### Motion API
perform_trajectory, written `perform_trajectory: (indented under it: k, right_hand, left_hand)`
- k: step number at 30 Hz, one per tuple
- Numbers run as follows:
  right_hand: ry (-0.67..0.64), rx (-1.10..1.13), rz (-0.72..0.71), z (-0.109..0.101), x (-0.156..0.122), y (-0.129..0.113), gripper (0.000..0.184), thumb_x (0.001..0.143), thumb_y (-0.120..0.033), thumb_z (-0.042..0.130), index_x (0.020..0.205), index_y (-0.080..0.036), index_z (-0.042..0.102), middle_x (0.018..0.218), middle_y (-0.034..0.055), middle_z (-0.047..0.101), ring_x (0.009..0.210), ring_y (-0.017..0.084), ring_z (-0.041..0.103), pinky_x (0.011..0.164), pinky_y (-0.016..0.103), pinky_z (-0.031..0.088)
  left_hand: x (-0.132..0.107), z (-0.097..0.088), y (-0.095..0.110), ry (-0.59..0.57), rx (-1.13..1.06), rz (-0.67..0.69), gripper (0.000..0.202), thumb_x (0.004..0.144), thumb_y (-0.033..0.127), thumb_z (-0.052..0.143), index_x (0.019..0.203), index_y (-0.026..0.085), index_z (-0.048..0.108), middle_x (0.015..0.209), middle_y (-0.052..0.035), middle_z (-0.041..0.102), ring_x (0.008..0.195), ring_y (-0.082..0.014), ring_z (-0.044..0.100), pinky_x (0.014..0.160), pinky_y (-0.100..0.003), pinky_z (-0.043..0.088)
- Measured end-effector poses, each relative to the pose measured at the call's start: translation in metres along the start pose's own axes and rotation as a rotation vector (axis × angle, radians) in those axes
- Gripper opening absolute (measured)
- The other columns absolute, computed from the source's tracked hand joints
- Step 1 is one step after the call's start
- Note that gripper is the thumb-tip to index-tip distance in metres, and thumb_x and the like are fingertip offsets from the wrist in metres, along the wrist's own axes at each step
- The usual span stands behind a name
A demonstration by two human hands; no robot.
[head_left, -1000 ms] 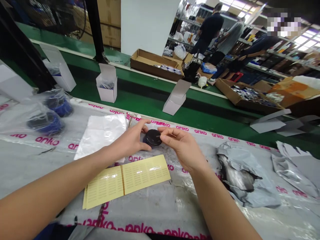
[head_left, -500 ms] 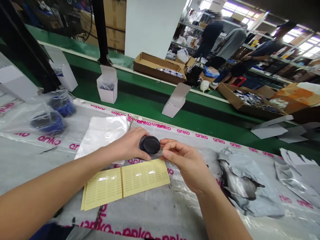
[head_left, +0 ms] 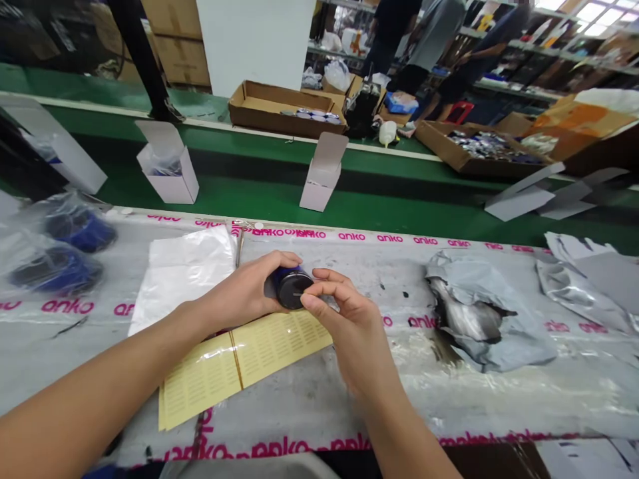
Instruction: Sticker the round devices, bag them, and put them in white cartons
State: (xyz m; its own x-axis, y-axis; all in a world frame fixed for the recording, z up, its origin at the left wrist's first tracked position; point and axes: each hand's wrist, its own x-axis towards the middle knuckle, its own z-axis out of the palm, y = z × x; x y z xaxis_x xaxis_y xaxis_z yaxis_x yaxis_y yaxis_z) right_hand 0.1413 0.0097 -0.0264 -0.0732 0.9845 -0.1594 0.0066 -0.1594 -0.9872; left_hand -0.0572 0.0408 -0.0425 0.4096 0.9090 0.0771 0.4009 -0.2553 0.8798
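Green conveyor belt, white pillar, shelving

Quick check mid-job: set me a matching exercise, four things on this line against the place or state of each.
Things:
1 disc
2 label sheet
3 grey bag
4 white box

Place or state:
A standing on the green belt
B held in the left hand
C crumpled
D flat, yellow

Pairs: 1-B; 2-D; 3-C; 4-A
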Motion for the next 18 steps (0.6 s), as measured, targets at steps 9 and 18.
perform_trajectory:
  k: [9,18]
  right_hand:
    - [0.095,0.089,-0.017,0.016,-0.003,0.01,0.008,0.074,-0.034,0.079,0.074,-0.027,0.077,0.126,0.0047,0.058,0.11,0.025,0.061,0.087,0.038,0.054]
    - [0.106,0.077,-0.025,0.02,-0.003,0.012,0.009,0.075,-0.035,0.078,0.074,-0.027,0.076,0.129,0.0044,0.056,0.097,0.023,0.064,0.087,0.042,0.054]
  left_hand:
    - [-0.001,-0.007,0.002,-0.044,0.102,0.025,0.045,0.084,0.035,0.076,0.118,0.028,0.046,0.145,-0.0084,0.052,0.127,-0.0269,0.059,0.1,-0.046,0.051]
    - [0.0,-0.007,0.002,-0.053,0.134,0.023,0.047,0.084,0.034,0.076,0.119,0.029,0.045,0.148,-0.0086,0.05,0.13,-0.0274,0.058,0.102,-0.046,0.052]
